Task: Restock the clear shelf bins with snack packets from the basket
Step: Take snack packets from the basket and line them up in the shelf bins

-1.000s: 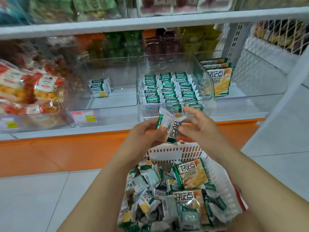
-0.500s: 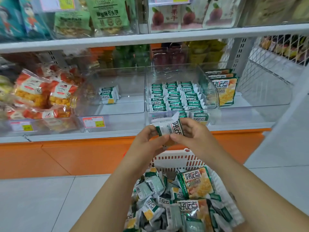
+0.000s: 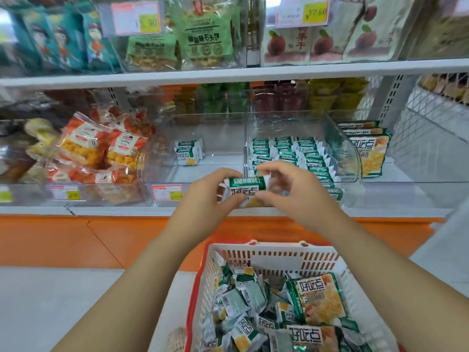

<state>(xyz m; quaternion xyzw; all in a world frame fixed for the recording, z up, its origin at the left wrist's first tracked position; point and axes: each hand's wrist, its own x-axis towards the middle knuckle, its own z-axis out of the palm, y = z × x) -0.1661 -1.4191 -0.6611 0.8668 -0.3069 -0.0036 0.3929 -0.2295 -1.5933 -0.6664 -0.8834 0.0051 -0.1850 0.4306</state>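
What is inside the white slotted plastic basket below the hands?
The white slotted plastic basket holds a loose pile of small green-and-white snack packets and a few larger green-and-yellow packets. Whatever lies beneath the pile, and the basket's floor, is covered.

A small green-and-white snack packet (image 3: pixel 245 188) is pinched lengthwise between the left hand (image 3: pixel 205 196) and the right hand (image 3: pixel 297 189), just in front of a clear shelf bin (image 3: pixel 351 158) lined with rows of matching packets (image 3: pixel 291 151). Below, a white slatted basket (image 3: pixel 274 257) holds a loose heap of more, small and large.
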